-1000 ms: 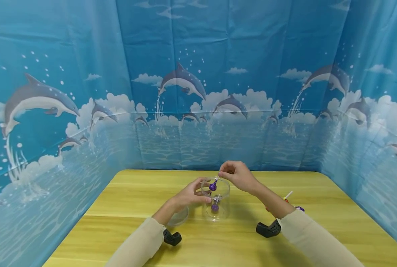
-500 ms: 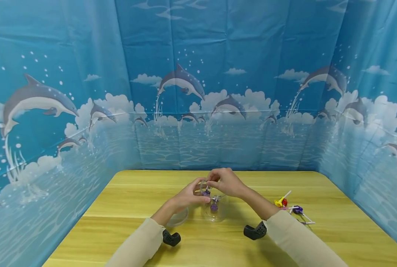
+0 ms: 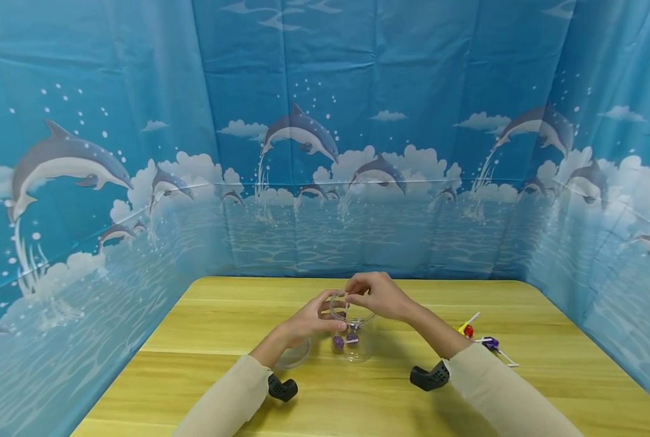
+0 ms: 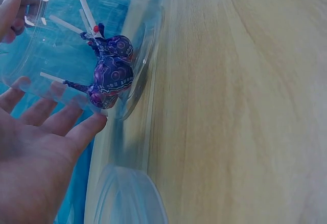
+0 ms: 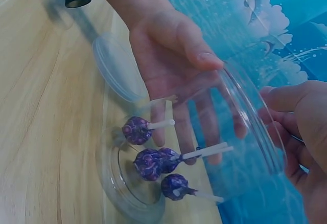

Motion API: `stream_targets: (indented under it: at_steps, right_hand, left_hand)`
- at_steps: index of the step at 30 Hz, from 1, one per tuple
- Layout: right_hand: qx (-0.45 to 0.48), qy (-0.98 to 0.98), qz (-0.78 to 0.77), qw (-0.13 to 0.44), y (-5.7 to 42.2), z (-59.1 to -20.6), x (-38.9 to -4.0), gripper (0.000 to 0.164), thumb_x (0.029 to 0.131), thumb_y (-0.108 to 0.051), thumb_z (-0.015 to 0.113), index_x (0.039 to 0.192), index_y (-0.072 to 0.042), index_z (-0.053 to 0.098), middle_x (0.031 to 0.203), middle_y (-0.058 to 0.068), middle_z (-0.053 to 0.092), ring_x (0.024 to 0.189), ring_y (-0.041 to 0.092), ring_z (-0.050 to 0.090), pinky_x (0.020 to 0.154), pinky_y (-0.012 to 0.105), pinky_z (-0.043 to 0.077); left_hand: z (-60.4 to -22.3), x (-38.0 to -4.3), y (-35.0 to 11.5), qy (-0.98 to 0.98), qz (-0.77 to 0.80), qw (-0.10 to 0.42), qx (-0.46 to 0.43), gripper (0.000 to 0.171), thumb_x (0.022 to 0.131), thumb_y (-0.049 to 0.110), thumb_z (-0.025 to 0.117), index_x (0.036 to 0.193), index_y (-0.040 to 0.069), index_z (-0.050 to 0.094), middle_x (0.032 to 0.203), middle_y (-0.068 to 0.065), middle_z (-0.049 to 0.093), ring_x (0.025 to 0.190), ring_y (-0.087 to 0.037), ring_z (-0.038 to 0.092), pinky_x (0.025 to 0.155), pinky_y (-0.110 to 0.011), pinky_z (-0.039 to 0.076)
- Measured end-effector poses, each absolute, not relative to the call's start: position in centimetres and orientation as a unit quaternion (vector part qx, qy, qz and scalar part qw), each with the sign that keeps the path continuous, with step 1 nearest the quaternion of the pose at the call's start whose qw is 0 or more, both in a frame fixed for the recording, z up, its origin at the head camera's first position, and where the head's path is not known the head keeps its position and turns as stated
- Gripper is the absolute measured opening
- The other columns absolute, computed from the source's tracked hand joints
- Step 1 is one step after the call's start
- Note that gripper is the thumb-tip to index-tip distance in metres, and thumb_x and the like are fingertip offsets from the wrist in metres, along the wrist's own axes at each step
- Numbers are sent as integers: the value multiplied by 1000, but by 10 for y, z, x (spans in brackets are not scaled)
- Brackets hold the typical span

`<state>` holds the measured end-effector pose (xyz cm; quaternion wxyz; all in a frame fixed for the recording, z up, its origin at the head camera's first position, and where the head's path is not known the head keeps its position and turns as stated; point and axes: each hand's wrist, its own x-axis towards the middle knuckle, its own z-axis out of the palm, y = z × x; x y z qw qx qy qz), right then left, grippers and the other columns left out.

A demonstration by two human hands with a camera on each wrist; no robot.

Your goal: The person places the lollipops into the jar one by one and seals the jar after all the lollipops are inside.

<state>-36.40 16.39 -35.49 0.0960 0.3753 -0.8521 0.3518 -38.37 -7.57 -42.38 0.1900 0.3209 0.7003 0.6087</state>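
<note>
A clear round jar point(image 3: 364, 351) stands on the table, with several purple-wrapped lollipops point(image 5: 150, 162) at its bottom, their white sticks pointing various ways. My left hand point(image 3: 307, 320) holds the jar from the left, thumb near the rim and fingers spread round the far wall. Over the mouth is my right hand point(image 3: 380, 297), its thumb and fingertips right at the rim. In the right wrist view its fingers are loosely bent, with no lollipop between them. Beside the jar, partly behind the left forearm, lies a clear round lid point(image 4: 134, 198).
More lollipops lie right of the jar, among them a yellow one point(image 3: 460, 329), a red one point(image 3: 469, 331) and a purple one point(image 3: 491, 344). Black wrist mounts point(image 3: 430, 377) hang below both forearms. A blue dolphin curtain point(image 3: 325, 237) surrounds the wooden table point(image 3: 221, 340).
My right hand lowered a purple lollipop by its stick into the jar and let go; it now lies at the bottom, left of the others. My left hand has stayed on the jar.
</note>
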Motion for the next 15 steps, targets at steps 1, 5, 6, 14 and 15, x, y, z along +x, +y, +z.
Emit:
stream_targets:
  at_steps: [1,5,6,14,15]
  right_hand:
    - [375,-853,351,95,165,-354,-363,12,99,-12,73,108,-5,74,94,-4,73,83,11,67,71,33,56]
    - [374,-855,346,93,170,-351,-360,14,99,-14,73,108,-5,74,94,-6,71,83,11,66,70,33,55]
    - [374,-856,344,94,172,-351,-360,13,99,-15,74,108,-6,74,93,-6,71,83,11,66,70,33,55]
    - [375,-857,337,104,189,-346,-356,12,99,-16,73,108,-9,74,95,-6,72,85,12,67,72,34,55]
    - [372,-858,338,106,192,-346,-356,12,99,-16,73,109,-8,74,95,-6,72,85,12,67,72,34,55]
  left_hand:
    - [-424,-384,-76,700,609,190,322,73,99,27,74,160,21,33,153,-18,45,134,-32,53,102,-48,50]
    - [-423,-385,-76,695,610,191,329,74,100,26,73,161,18,32,155,-25,40,137,-37,50,103,-48,50]
    - [-424,-385,-76,694,610,190,331,75,99,26,73,161,16,31,155,-26,40,137,-38,49,102,-48,50]
    - [-424,-387,-76,693,609,193,334,76,99,22,73,161,11,30,155,-27,40,137,-41,48,101,-46,51]
    - [-424,-387,-76,693,609,194,334,75,99,22,73,160,12,31,155,-27,40,137,-42,48,101,-46,51]
